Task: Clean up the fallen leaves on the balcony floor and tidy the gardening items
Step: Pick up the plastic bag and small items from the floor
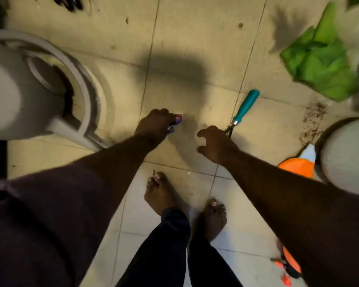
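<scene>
A tiled balcony floor [195, 59] carries everything here. At left lies a big grey plastic container [19, 90], tipped on its side; a crumpled green bag [323, 65] sits at upper right, a white pot [348, 154] at right with loose soil [313, 119] scattered beside it. The teal-handled hand fork [245, 106] lies on the tiles, its metal end touching the right hand [216, 141], whose fingers are loosely curled, grasping nothing. The left hand [153, 123] pinches a small red-and-blue wrapper [177, 119].

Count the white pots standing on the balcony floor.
2: a large white pot at the left edge, and another white pot at the right edge beside the spilled soil. Others may lie outside the frame.
</scene>
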A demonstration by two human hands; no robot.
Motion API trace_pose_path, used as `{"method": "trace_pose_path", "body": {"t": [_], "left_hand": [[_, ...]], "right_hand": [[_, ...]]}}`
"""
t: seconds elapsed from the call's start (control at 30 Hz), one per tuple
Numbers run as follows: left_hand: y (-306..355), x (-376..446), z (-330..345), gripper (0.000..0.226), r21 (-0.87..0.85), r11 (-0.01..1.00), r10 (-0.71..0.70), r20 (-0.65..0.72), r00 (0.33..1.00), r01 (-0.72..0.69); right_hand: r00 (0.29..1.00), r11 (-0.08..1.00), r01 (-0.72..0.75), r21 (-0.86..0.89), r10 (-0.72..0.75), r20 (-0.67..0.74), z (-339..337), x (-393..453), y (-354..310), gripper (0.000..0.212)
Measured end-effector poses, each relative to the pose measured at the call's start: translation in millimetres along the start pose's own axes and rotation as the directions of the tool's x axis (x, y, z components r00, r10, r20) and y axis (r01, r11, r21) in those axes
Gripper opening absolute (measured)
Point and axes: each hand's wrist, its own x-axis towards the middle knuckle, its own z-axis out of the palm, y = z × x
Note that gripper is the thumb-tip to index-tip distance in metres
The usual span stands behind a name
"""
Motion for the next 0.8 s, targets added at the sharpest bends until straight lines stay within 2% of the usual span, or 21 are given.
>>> {"method": "trace_pose_path", "body": {"t": [0.07,0.13,0.17,0.27,0.33,0.43,0.57,0.67,0.8], "left_hand": [[22,-19,-49,0.031,-0.306,0.940,-0.213,-0.183,0.960,0.151],[52,-39,-116,0.034,-0.520,0.829,-0.360,-0.211,0.909,0.208],[64,-46,-144,0.034,-0.540,0.816,-0.363,-0.201,0.910,0.207],[92,-51,-245,0.024,-0.457,0.883,-0.250,-0.265,0.931,0.108],[102,-35,-303,0.020,-0.431,0.901,-0.209,-0.331,0.920,0.049],[118,9,-371,0.022,-0.445,0.884,-0.265,-0.219,0.939,0.145],[135,83,-405,0.019,-0.470,0.837,-0.308,0.019,0.951,0.280],[140,158,-407,0.015,-0.362,0.902,-0.240,0.036,0.970,0.236],[145,283,-405,0.019,-0.407,0.897,-0.175,0.027,0.984,0.171]], "right_hand": [[1.000,1.000,0.007,0.010,-0.007,0.015,-37,-32,-26,0.053],[1.000,1.000,0.002,0.020,-0.002,0.031,-85,-65,-55,0.051],[1.000,1.000,0.007,0.014,-0.008,0.027,-108,-77,-68,0.050],[0.998,0.999,0.039,0.038,-0.037,-0.051,-195,-110,-107,0.046],[0.995,0.996,0.046,0.083,-0.038,-0.089,-243,-116,-123,0.043],[0.992,0.995,0.042,0.095,-0.030,-0.124,-315,-103,-135,0.043],[0.988,0.997,-0.001,0.071,0.011,-0.152,-395,-45,-137,0.058],[0.987,0.987,-0.066,0.150,0.087,-0.139,-451,26,-111,0.065],[0.940,0.949,-0.182,0.256,0.244,-0.237,-524,137,-54,0.078]]}}
